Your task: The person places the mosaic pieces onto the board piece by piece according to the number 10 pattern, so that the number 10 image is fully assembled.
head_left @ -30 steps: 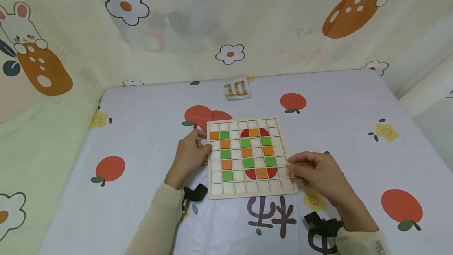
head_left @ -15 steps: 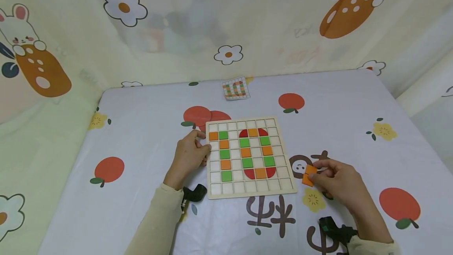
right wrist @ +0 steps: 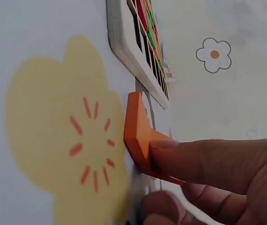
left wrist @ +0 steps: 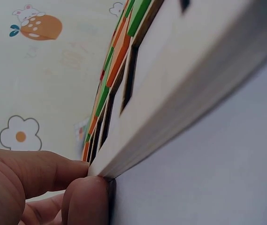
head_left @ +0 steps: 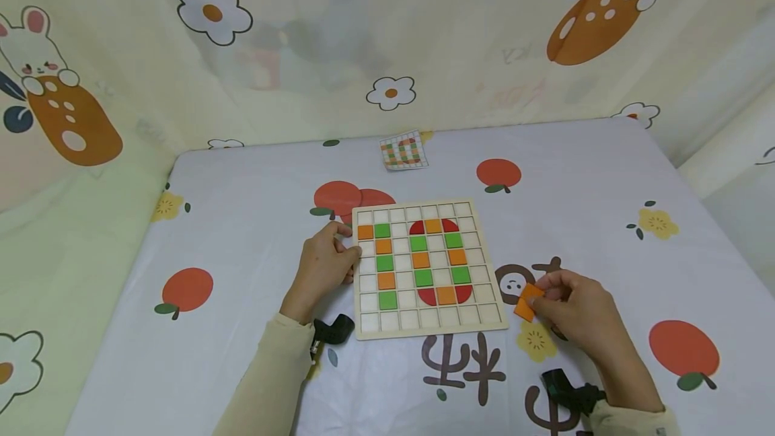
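Note:
A square wooden grid board (head_left: 452, 264) lies on the table, with green (head_left: 388, 300), orange (head_left: 446, 296) and red (head_left: 426, 297) tiles set in some of its cells. At its left edge my left hand (head_left: 325, 268) grips the frame between thumb and fingers, as the left wrist view shows up close. To the right of the board, my right hand (head_left: 578, 308) pinches orange tiles (head_left: 528, 301). In the right wrist view one orange tile (right wrist: 135, 126) stands tilted near the cloth, with another partly behind it under the thumb (right wrist: 194, 161).
A small pattern card (head_left: 403, 152) with a similar coloured grid lies behind the board, near the table's back edge. The tablecloth (head_left: 254, 221) has printed fruit, flowers and lettering. A patterned curtain (head_left: 303, 52) hangs behind the table.
My right hand has moved from the board's right edge further right, and the orange tiles have come into view at its fingertips. Since half a second ago they have turned slightly. My left hand stays put.

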A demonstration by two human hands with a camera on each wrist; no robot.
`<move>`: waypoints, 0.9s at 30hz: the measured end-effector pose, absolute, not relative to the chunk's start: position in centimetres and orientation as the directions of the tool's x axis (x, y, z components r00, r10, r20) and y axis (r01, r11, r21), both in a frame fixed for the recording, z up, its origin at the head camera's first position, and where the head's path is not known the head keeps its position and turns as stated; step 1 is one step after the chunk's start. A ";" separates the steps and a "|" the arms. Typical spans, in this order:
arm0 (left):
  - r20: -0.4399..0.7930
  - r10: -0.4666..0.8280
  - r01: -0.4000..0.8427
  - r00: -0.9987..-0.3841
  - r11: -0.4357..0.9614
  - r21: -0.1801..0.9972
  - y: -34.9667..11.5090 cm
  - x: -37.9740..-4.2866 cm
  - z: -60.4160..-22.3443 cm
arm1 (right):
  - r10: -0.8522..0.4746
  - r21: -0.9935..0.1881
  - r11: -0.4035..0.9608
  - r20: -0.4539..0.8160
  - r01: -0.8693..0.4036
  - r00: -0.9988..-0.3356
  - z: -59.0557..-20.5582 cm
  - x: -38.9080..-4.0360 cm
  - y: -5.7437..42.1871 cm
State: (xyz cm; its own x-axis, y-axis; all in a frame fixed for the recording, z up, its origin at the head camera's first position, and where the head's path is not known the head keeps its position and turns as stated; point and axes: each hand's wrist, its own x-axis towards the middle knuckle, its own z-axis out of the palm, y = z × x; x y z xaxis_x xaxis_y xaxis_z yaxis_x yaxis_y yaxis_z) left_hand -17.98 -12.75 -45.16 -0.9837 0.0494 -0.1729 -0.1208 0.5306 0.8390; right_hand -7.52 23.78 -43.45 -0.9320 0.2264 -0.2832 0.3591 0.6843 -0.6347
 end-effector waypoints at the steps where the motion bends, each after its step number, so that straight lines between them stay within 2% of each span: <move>1: -0.172 0.050 -0.120 -0.984 0.529 0.840 -12.7 -18.0 -45.2 | 0.232 -0.639 0.681 -0.276 0.359 -0.933 -43.4 -7.5 23.7; 7: -0.167 0.047 -0.117 -0.985 0.531 0.839 -12.7 -18.0 -45.2 | 0.237 -0.698 0.632 -0.240 0.337 -0.941 -43.5 -7.4 23.4; 13: -0.174 0.045 -0.123 -0.984 0.534 0.837 -12.7 -18.1 -45.2 | 0.225 -0.790 0.561 -0.140 0.246 -0.964 -43.7 -7.6 22.6; 22: -0.187 0.041 -0.138 -0.981 0.527 0.839 -12.7 -18.1 -45.1 | 0.093 -0.896 0.362 -0.240 0.258 -0.966 -43.2 -9.1 19.0; 27: -0.194 0.038 -0.147 -0.980 0.514 0.845 -12.8 -18.1 -45.2 | 0.015 -0.912 0.325 -0.259 0.250 -0.966 -43.3 -9.9 16.8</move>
